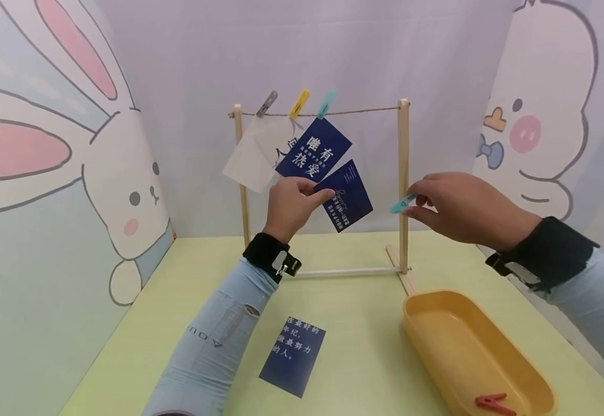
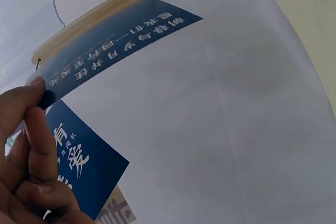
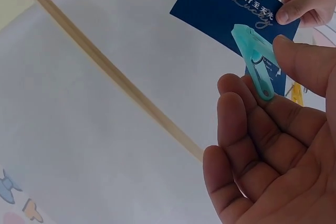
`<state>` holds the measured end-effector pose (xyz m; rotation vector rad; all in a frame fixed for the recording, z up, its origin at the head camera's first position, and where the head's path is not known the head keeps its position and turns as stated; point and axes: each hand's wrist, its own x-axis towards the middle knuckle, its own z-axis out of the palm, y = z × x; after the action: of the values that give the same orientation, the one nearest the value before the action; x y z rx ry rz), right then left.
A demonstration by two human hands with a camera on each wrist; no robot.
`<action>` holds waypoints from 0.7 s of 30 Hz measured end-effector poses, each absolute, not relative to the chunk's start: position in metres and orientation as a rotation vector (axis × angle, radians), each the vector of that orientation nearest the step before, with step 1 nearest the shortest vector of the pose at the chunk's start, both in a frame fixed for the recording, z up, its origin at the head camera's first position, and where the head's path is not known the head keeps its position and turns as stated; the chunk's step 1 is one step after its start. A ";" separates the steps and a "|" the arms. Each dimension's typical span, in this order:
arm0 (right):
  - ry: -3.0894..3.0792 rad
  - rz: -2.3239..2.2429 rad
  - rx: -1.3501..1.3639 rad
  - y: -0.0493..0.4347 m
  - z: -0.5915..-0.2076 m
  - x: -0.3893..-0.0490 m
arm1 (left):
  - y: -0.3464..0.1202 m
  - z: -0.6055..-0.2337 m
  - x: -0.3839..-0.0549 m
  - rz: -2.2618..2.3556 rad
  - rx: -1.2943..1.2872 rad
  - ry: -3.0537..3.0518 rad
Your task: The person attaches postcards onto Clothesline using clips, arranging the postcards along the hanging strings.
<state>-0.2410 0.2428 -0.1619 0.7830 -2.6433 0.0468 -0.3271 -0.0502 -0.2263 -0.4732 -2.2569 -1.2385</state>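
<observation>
My left hand [image 1: 292, 207] pinches a dark blue card [image 1: 351, 196] with white writing by its corner, thumb in front, below the rope [image 1: 366, 110]. Right of it, my right hand [image 1: 449, 202] holds a turquoise clothespin [image 1: 402, 203] between thumb and fingers; in the right wrist view the clothespin [image 3: 254, 59] overlaps the blue card [image 3: 220, 11]. Another blue card [image 1: 322, 147] hangs from the rope under a turquoise clothespin [image 1: 327, 104]. To its left, pale cards [image 1: 252, 156] hang under a yellow clothespin [image 1: 299, 104] and a grey clothespin [image 1: 267, 104].
The rope runs between two wooden posts [image 1: 403, 173]. One more blue card [image 1: 292, 358] lies on the pale green table [image 1: 203, 346]. At the front right stands a yellow basin [image 1: 437, 346] with a red clothespin [image 1: 494, 403] in it. Printed curtains enclose the sides.
</observation>
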 end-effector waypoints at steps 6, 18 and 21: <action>-2.609 0.026 0.785 0.239 -0.152 -0.244 | -0.047 -0.219 -0.328 -1.293 -0.451 -2.259; -2.574 -0.025 0.741 0.227 -0.135 -0.261 | -0.045 -0.202 -0.340 -1.238 -0.426 -2.243; -2.571 -0.031 0.741 0.224 -0.133 -0.264 | -0.044 -0.200 -0.342 -1.229 -0.428 -2.240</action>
<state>-0.2640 0.2242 -0.1335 0.7408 -2.5709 -0.0306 -0.3420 -0.0436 -0.1996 -0.4282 -2.2402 -1.2290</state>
